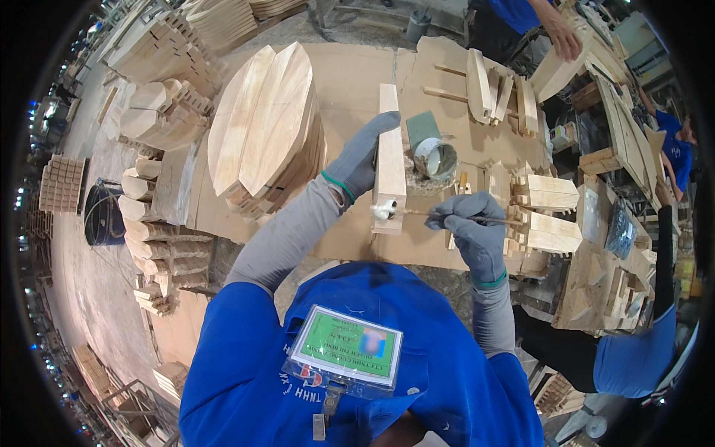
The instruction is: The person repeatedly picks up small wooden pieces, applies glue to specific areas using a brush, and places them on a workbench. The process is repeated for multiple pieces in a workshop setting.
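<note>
In a grey glove, my left hand (365,156) grips a long pale wooden bar (390,167), held lengthwise over the cardboard-covered table. My right hand (474,227), gloved alike, pinches a thin brush (417,214). The brush's white, wet-looking tip touches the bar's near end, where a white blob covers what seems to be a hole or slot. Beyond my right hand stands a small round pot (435,159) with whitish stuff inside and a crusted rim. A green block or card (423,128) lies just behind the pot.
A tall stack of pointed wooden panels (264,123) stands at left on the cardboard (350,89). Jointed wooden pieces (551,212) lie at right, more (491,89) at far right. A co-worker's hand (562,33) reaches in at the top; another person (633,350) is at right.
</note>
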